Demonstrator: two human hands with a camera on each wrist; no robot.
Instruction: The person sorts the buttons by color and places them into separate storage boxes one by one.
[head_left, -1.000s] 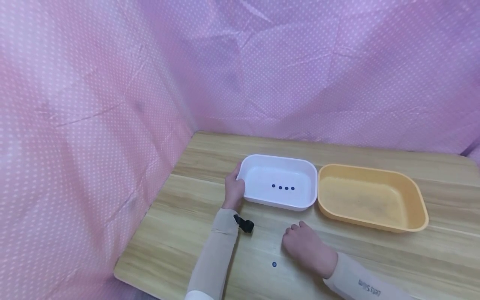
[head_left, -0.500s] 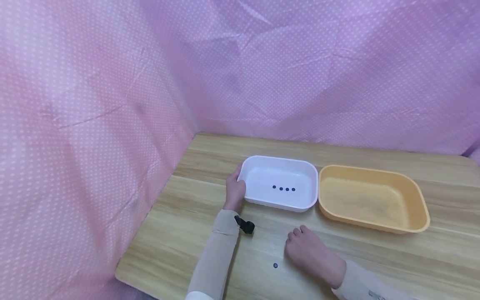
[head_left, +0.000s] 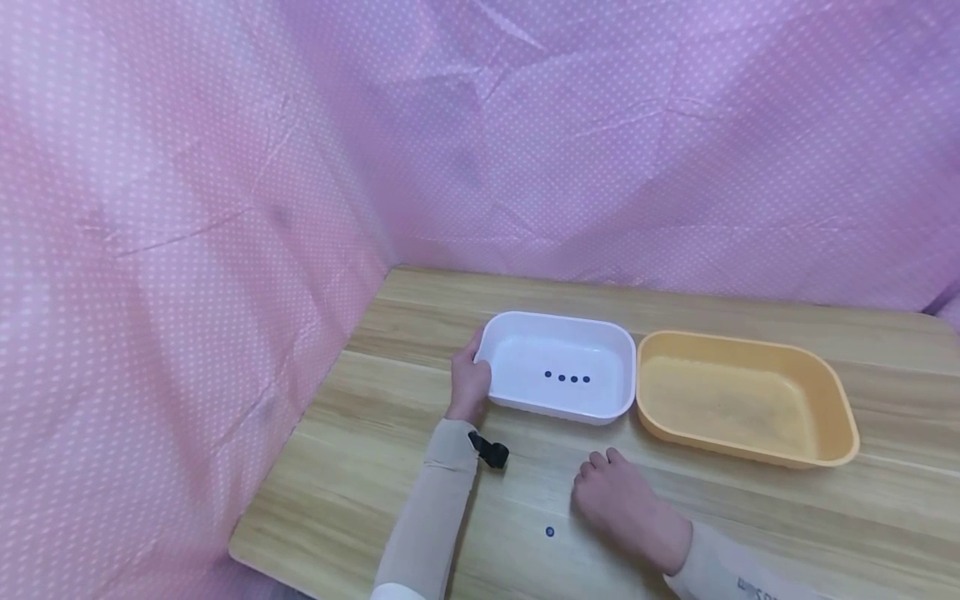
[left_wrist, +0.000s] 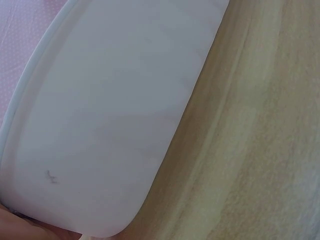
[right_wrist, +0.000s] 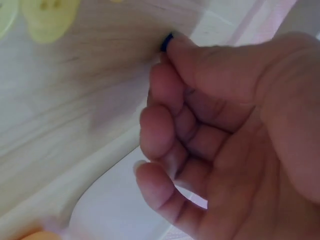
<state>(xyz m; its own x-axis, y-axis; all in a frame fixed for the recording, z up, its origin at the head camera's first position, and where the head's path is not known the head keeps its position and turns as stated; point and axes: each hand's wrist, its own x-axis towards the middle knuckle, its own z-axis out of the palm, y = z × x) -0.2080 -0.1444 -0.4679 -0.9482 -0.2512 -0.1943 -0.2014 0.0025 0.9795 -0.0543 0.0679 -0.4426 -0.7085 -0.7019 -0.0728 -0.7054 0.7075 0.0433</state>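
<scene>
In the head view my left hand (head_left: 470, 383) grips the left end of a white bin (head_left: 558, 408), thumb over its rim. The bin's outer wall (left_wrist: 100, 120) fills much of the left wrist view, a bit of finger (left_wrist: 20, 227) at its corner. Several small dark buttons (head_left: 562, 378) lie in a row on the bin's floor. My right hand (head_left: 617, 504) is low over the table, in front of the bins. Between its thumb and index fingertips it pinches a small blue button (right_wrist: 166, 42), seen edge-on. A dark blue button (head_left: 550, 532) lies on the table to its left.
An orange-yellow bin (head_left: 727, 400) stands against the white bin's right side. Yellow buttons (right_wrist: 49, 17) lie on the table at the upper left of the right wrist view. A pink dotted curtain (head_left: 525, 150) hangs behind the wooden table (head_left: 360, 450).
The right hand has shifted slightly right and toward the person, away from the loose button. The left hand keeps its grip on the white bin.
</scene>
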